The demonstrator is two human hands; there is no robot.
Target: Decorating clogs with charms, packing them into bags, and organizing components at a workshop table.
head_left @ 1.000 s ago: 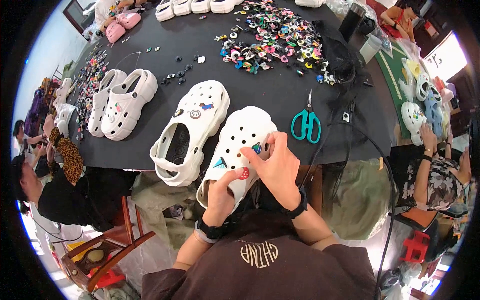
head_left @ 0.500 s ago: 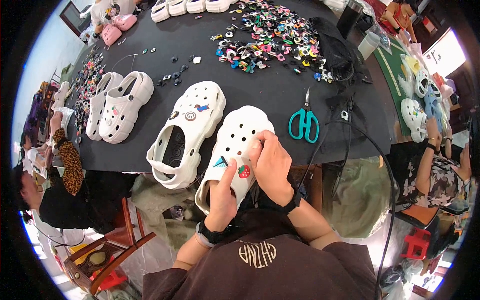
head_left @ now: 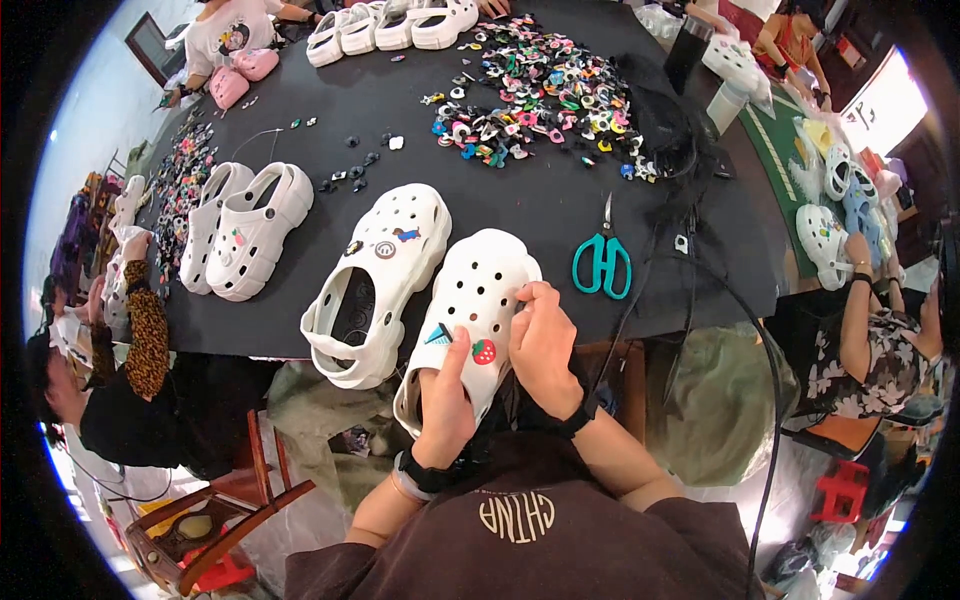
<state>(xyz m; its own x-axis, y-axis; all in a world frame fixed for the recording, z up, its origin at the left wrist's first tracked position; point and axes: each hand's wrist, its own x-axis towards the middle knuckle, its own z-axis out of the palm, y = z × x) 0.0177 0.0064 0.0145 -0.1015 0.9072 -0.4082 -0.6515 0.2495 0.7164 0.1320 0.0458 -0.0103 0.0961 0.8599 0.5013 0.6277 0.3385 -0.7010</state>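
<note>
A white clog, dotted with holes, is tilted in front of me at the table edge. It carries a strawberry charm and a blue sailboat charm. My left hand grips it at the foot opening, thumb on top and fingers inside. Against its right side my right hand is closed, fingers curled at the edge; its thumb is mostly hidden. Just left lies a second white clog, bearing a dachshund charm, a round brown charm and a small dark charm.
Teal-handled scissors lie right of my hands, near a black cable. A big heap of colourful charms covers the far table. Another pair of white clogs stands left. Black charms are scattered beyond. Co-workers sit around the table.
My right hand has slipped from the clog's top surface to its right edge. The left hand keeps its hold. The whole view has shifted slightly, and a white clog has appeared at the far right.
</note>
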